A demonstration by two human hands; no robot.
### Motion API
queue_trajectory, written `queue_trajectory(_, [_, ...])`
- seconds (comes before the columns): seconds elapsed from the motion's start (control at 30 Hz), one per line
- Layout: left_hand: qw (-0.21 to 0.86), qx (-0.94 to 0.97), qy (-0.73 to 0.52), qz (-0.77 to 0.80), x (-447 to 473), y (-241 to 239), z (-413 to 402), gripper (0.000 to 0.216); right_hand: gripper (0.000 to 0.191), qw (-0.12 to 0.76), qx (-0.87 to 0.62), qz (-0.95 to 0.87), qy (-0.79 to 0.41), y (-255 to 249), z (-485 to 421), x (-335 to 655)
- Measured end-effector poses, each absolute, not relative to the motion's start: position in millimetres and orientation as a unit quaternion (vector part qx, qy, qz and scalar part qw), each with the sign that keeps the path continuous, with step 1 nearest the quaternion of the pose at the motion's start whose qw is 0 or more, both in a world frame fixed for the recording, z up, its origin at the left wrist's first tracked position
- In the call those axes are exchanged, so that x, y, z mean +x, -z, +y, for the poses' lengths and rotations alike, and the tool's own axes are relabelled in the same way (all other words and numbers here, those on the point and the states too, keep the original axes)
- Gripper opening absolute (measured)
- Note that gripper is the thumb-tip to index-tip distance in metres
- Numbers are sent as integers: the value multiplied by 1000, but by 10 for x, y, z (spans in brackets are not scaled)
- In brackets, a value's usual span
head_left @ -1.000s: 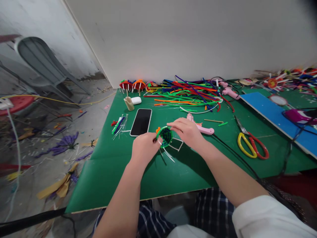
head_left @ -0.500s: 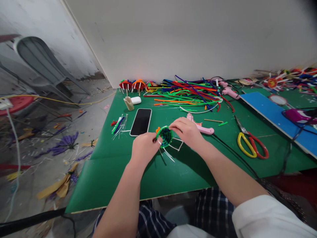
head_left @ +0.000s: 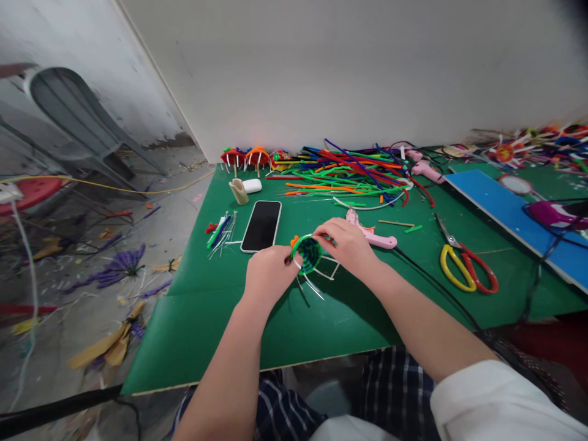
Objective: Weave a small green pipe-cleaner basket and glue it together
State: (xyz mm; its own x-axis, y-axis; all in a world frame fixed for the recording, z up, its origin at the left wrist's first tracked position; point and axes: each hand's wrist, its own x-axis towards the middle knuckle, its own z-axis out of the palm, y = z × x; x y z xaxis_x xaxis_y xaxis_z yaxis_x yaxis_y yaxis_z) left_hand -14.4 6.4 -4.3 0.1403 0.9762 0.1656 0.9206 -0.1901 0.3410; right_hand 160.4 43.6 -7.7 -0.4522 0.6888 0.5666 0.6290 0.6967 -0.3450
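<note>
Between my hands, a small round piece coiled from green and dark blue pipe cleaners (head_left: 309,254) is held above the table, tilted so its hollow side faces me. Orange fuzz shows at its upper left edge, and thin white strands hang below it. My left hand (head_left: 269,272) is closed on its left rim. At the upper right rim, the fingertips of my right hand (head_left: 345,244) are pinched together on the edge. A pink glue gun (head_left: 379,239) lies just beyond my right hand, and a phone (head_left: 261,226) lies past my left.
Scissors with yellow and red handles (head_left: 463,263) lie at right, near a blue board (head_left: 496,208). Loose pipe cleaners (head_left: 340,168) are heaped along the wall. A beige holder (head_left: 239,192) stands by a white case (head_left: 252,185). A black cord (head_left: 436,286) crosses the green table (head_left: 206,337).
The coiled piece has shifted very slightly to the right and turned a little between my fingers. Both hands keep their grip in nearly the same place.
</note>
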Motion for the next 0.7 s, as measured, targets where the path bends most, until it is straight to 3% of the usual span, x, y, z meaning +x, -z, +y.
queue_trajectory(0.7, [74,758,-170,625,-135,38,60,35,17,350,-390,-851,-39,128,439,1583])
